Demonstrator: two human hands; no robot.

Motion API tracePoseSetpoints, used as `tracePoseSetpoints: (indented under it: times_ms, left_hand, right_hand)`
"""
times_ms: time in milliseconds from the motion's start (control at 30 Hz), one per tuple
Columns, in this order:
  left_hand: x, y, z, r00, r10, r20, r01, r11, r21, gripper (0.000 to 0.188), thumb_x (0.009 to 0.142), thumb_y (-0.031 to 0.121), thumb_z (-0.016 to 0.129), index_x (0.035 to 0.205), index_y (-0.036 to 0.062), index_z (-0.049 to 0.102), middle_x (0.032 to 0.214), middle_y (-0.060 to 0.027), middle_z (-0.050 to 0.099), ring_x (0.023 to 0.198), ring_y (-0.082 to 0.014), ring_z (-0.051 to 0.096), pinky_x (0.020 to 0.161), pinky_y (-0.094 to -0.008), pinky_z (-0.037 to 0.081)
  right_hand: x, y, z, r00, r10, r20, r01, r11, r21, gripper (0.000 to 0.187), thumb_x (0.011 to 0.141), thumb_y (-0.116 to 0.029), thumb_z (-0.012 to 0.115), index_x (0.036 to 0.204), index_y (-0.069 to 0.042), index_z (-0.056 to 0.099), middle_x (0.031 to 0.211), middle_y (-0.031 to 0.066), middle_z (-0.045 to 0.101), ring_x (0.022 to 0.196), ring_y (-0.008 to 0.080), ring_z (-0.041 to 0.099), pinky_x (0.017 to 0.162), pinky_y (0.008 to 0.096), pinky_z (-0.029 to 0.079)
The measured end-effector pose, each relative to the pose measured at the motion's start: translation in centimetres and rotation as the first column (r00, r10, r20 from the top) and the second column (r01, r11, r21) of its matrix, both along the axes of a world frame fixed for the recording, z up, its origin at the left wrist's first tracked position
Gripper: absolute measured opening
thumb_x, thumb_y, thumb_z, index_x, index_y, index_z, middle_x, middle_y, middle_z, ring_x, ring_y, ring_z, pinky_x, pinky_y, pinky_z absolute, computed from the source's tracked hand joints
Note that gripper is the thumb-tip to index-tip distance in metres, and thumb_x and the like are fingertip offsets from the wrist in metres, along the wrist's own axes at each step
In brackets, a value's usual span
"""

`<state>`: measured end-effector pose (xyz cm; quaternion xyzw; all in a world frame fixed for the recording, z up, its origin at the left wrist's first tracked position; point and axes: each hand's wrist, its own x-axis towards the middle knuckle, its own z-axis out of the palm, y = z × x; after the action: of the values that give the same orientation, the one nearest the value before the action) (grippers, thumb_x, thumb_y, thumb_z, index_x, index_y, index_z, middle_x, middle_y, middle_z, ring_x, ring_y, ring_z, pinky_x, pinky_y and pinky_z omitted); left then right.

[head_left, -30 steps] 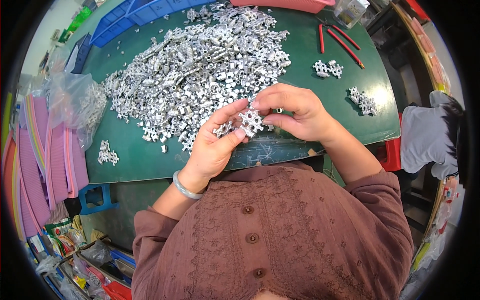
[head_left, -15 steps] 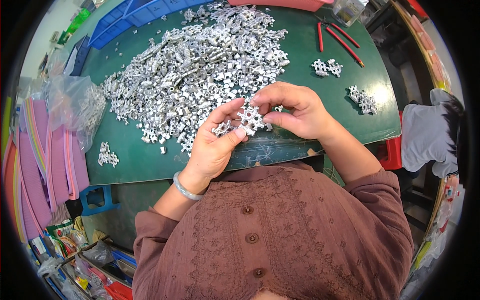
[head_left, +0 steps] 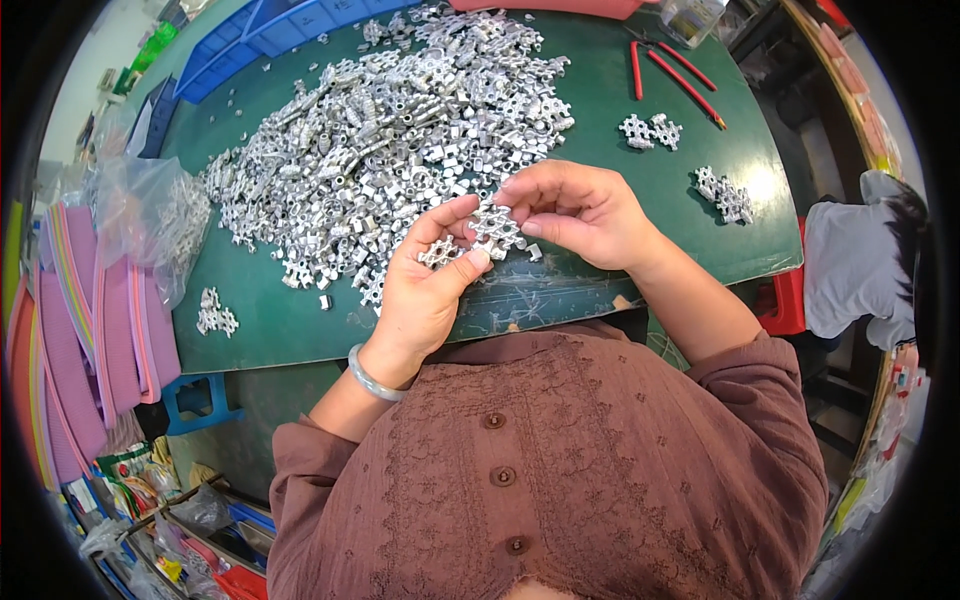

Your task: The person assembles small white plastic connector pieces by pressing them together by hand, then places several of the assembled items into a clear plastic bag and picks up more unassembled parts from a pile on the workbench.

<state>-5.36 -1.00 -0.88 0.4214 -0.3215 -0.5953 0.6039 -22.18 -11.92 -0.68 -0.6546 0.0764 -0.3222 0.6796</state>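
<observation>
My left hand (head_left: 432,275) grips a silver, star-like metal casting (head_left: 494,232) with holes and stubby arms, its thumb pressed on the near edge. A smaller part of like shape (head_left: 440,253) shows between the thumb and fingers of that hand. My right hand (head_left: 590,215) has its thumb and index finger at the casting's right side, curled round its edge; the other fingers are bent behind. Just beyond both hands lies a large heap of small silver metal parts (head_left: 370,150).
Red-handled pliers (head_left: 683,85) lie at the far right of the green table (head_left: 650,190). Loose castings sit at the right (head_left: 722,195) and left (head_left: 215,313). Blue bins (head_left: 300,28) and a pink tray (head_left: 550,5) stand at the back. A plastic bag (head_left: 150,215) hangs at the left.
The casting has tilted and shifted slightly left in my left hand. My right hand has moved a little left and up with it; the table things look unmoved.
</observation>
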Motion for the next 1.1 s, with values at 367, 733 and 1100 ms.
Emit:
tracePoseSetpoints:
  times_ms: [367, 733, 1100]
  left_hand:
    - [-0.03, -0.2, 0.44, 0.955, -0.034, -0.295, 0.068, 0.992, 0.106, 0.042, 0.078, -0.005, 0.056, 0.117, 0.0028, 0.046, 0.093, -0.0017, 0.047, 0.083, -0.0118, 0.051, 0.073, -0.0244, 0.046]
    - [0.1, -0.32, 0.83, 0.923, -0.086, -0.374, 0.181, 0.957, 0.228, 0.022, 0.085, 0.004, 0.049, 0.107, 0.0011, 0.049, 0.097, -0.0127, 0.056, 0.079, -0.0163, 0.058, 0.071, -0.0252, 0.048]
    - [-0.1, -0.5, 0.94, 0.904, -0.098, -0.417, 0.226, 0.936, 0.27, 0.019, 0.089, 0.013, 0.043, 0.102, 0.001, 0.048, 0.096, -0.0192, 0.058, 0.077, -0.021, 0.06, 0.067, -0.0271, 0.05]
  right_hand:
    - [-0.09, -0.01, 0.0, 0.999, -0.037, 0.009, 0.036, 0.999, 0.019, 0.032, 0.077, 0.011, 0.05, 0.106, -0.002, 0.054, 0.093, 0.0046, 0.056, 0.084, 0.0107, 0.055, 0.076, 0.0248, 0.046]
    - [-0.33, -0.44, 0.4, 0.991, -0.127, -0.029, 0.123, 0.986, -0.115, 0.023, 0.076, 0.005, 0.057, 0.099, -0.001, 0.058, 0.088, 0.0031, 0.058, 0.081, 0.0091, 0.054, 0.072, 0.0219, 0.045]
    - [-0.25, -0.63, 0.43, 0.973, -0.107, -0.203, 0.168, 0.936, 0.309, 0.016, 0.076, -0.006, 0.063, 0.091, -0.002, 0.06, 0.08, 0.0001, 0.058, 0.067, 0.0048, 0.051, 0.059, 0.0184, 0.042]
